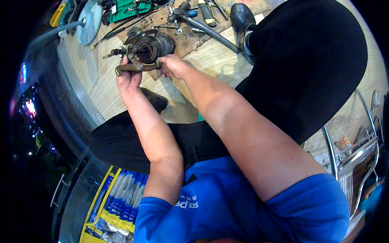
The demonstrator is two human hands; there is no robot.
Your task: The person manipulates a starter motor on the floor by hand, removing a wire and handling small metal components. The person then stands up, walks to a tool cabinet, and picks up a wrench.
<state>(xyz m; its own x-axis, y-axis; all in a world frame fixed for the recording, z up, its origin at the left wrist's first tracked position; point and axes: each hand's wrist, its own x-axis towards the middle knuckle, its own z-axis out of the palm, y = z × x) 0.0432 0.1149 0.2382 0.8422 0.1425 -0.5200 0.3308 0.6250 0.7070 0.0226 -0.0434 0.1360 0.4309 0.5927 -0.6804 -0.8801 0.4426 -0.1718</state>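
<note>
A rusty, greasy metal assembly (150, 48) with a round hub, a curved bracket arm (133, 67) and a bolt sticking out at its left sits in front of me, over worn cardboard (184, 38). My left hand (128, 79) is closed on the assembly from below, at the bracket arm, with its fingertips partly hidden behind the metal. My right hand (172, 65) grips the lower right side of the assembly near the end of that arm, its fingers curled and partly out of sight.
Beyond lie a long breaker bar (219, 40), wrenches (176, 27), pliers, a green tool case (125, 12) and a round pale disc (90, 28) with a hose. My black-clad legs surround the work. A metal rack (352, 154) stands at right, yellow-framed packets (117, 198) at lower left.
</note>
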